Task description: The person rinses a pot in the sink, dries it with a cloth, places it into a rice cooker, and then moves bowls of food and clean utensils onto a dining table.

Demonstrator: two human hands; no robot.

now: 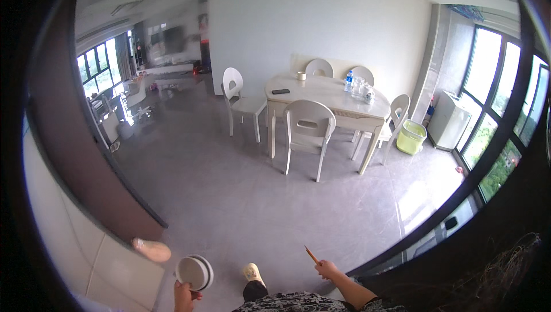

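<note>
At the bottom left, my left hand [184, 295] is closed on a round pale cup [192, 273] with a dark line near its rim; what is inside cannot be made out. My right hand [327, 269], lower right of centre, grips a thin orange-yellow pencil-like stick [312, 255] that points up and left. Ahead stands a pale dining table [327, 92]. On it are a cream mug [301, 76], a black phone-like slab [280, 91], a water bottle with a blue cap [349, 80], clear glassware [357, 88] and a small patterned pot [369, 96].
White chairs surround the table, the nearest [309, 124] on my side. A yellow-green basket [411, 138] and a white cabinet-like appliance [450, 120] stand by the right windows. A brown door edge [99, 152] is at left. A yellow shoe [252, 272] shows below.
</note>
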